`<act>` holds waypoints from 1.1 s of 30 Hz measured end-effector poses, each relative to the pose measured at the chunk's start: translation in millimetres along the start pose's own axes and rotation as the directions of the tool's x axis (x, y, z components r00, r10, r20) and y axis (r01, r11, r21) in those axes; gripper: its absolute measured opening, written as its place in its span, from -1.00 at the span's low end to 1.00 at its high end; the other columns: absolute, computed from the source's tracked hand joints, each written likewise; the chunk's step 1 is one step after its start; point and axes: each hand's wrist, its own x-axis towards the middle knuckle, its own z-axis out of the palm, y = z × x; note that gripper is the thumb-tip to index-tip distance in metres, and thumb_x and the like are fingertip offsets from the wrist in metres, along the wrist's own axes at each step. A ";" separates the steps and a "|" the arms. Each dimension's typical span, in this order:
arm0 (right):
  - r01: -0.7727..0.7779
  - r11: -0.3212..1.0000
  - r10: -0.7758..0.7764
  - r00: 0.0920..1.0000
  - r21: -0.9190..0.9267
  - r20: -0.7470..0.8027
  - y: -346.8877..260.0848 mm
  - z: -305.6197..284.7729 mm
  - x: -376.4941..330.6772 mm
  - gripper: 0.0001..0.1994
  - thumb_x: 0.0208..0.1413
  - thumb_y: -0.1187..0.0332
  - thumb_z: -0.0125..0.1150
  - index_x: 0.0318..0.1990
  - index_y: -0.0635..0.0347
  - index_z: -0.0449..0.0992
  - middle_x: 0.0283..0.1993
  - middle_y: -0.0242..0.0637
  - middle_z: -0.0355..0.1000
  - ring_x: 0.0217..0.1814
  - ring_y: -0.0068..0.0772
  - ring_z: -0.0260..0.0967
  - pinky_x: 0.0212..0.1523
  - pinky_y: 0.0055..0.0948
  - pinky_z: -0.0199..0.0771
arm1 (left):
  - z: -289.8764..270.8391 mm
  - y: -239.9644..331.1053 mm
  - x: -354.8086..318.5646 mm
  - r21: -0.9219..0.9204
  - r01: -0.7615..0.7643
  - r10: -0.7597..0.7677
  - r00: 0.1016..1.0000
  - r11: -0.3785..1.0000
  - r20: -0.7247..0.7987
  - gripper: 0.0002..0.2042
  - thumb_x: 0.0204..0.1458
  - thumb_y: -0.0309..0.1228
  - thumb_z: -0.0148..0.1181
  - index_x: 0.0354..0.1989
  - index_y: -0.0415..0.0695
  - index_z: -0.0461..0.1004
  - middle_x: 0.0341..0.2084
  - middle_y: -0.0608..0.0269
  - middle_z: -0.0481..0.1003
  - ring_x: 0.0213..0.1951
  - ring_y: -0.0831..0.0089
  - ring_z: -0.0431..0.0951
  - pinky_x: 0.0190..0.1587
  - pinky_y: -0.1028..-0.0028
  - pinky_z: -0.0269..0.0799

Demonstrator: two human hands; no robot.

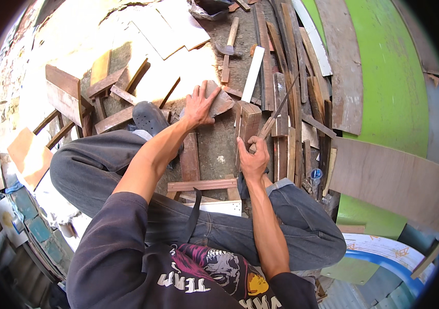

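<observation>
Centrally: upright wood block (249, 123), reddish-brown, standing on the dirt floor (214, 149) between the knees. Right hand (253, 157), fist closed round a long thin blade (281, 105) angled up past the block. Left hand (199, 105), fingers spread flat on a grey stone (222, 100). Advice: steady the block and keep fingers off the blade's path. Surrounding: hammer (227, 49), scattered planks (281, 62).

Sunlit dirt ground (214, 149) strewn with wood offcuts (276, 67), green wall (384, 72) beside.
</observation>
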 end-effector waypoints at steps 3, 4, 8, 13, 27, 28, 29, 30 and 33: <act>0.074 0.997 -0.073 0.997 -0.036 0.029 10.1 21.0 -7.5 -0.74 0.01 0.40 0.47 -0.30 0.25 0.44 -0.37 -0.14 0.41 -0.41 -0.07 0.37 -0.34 -0.20 0.38 | 9.4 -19.0 11.6 0.026 -0.060 0.058 0.995 0.998 0.075 0.33 -0.52 0.03 0.61 0.51 0.20 -0.18 0.39 -0.17 0.01 0.35 -0.17 0.11 0.13 -0.19 0.30; 0.097 0.994 -0.095 0.995 -0.050 0.042 13.0 27.8 -10.8 -0.74 0.01 0.40 0.47 -0.29 0.25 0.45 -0.36 -0.13 0.41 -0.41 -0.07 0.36 -0.34 -0.21 0.38 | 11.7 -23.2 12.1 -0.011 -0.085 0.086 0.993 0.996 0.076 0.35 -0.52 0.04 0.62 0.51 0.15 -0.20 0.38 -0.17 0.03 0.35 -0.15 0.12 0.14 -0.20 0.30; -0.006 0.999 0.014 0.986 -0.051 0.169 25.0 55.6 -18.8 -0.76 0.05 0.43 0.41 -0.25 0.22 0.42 0.14 0.21 0.41 0.14 0.27 0.41 0.00 -0.05 0.47 | 0.6 -20.4 7.3 -0.103 0.083 -0.072 0.992 0.991 0.107 0.39 -0.53 0.05 0.65 0.49 -0.10 -0.22 0.34 -0.18 0.10 0.30 -0.11 0.23 0.17 -0.14 0.34; -0.013 0.994 0.035 0.977 -0.107 0.209 16.9 84.4 -11.1 -0.77 0.05 0.41 0.40 -0.25 0.22 0.42 0.20 0.22 0.37 0.19 0.27 0.37 0.05 -0.03 0.44 | 0.3 -36.0 -0.9 -0.218 0.114 -0.068 0.976 0.969 0.209 0.32 -0.50 -0.11 0.64 0.46 -0.21 -0.17 0.27 -0.21 0.16 0.22 -0.18 0.33 0.18 0.05 0.45; 0.081 0.990 -0.059 0.981 -0.117 0.183 23.0 135.4 -11.3 -0.76 0.03 0.41 0.41 -0.23 0.20 0.44 0.17 0.08 0.42 0.01 0.21 0.43 -0.03 -0.03 0.46 | 21.6 -49.5 -21.2 -0.199 -0.037 0.065 0.988 0.979 0.137 0.16 -0.50 -0.10 0.60 0.33 -0.38 0.08 0.23 -0.17 0.22 0.20 -0.10 0.36 0.03 0.09 0.58; 0.103 0.988 -0.081 0.981 -0.119 0.179 22.5 134.2 -9.9 -0.76 0.03 0.41 0.41 -0.22 0.21 0.44 0.17 0.07 0.43 0.01 0.21 0.43 -0.04 -0.04 0.46 | 21.3 -50.5 -18.0 -0.172 -0.053 0.084 0.980 0.984 0.178 0.14 -0.50 -0.09 0.60 0.31 -0.40 0.10 0.22 -0.16 0.23 0.20 -0.09 0.36 0.04 0.10 0.58; 0.125 0.985 -0.103 0.979 -0.120 0.175 22.1 132.8 -8.5 -0.75 0.03 0.41 0.41 -0.22 0.21 0.44 0.17 0.07 0.43 0.00 0.21 0.43 -0.04 -0.04 0.47 | 20.5 -52.3 -13.7 -0.145 -0.071 0.102 0.970 0.987 0.220 0.13 -0.51 -0.08 0.60 0.28 -0.42 0.13 0.22 -0.15 0.23 0.20 -0.08 0.36 0.05 0.11 0.58; 0.141 0.982 -0.119 0.978 -0.125 0.171 21.8 130.3 -9.7 -0.75 0.03 0.40 0.41 -0.21 0.21 0.44 0.16 0.06 0.43 0.00 0.21 0.43 -0.04 -0.04 0.47 | 20.2 -51.6 -12.9 -0.122 -0.092 0.122 0.956 0.988 0.266 0.12 -0.51 -0.07 0.60 0.26 -0.44 0.15 0.22 -0.15 0.24 0.20 -0.07 0.36 0.06 0.13 0.57; 0.108 0.984 -0.083 0.981 -0.138 0.177 22.7 127.7 -8.6 -0.75 0.03 0.40 0.41 -0.21 0.21 0.45 0.16 0.06 0.43 0.00 0.21 0.43 -0.06 -0.05 0.48 | 21.0 -49.6 -13.7 -0.154 -0.113 0.137 0.978 0.981 0.156 0.13 -0.53 -0.07 0.60 0.27 -0.42 0.15 0.22 -0.12 0.24 0.22 -0.07 0.35 0.08 0.15 0.56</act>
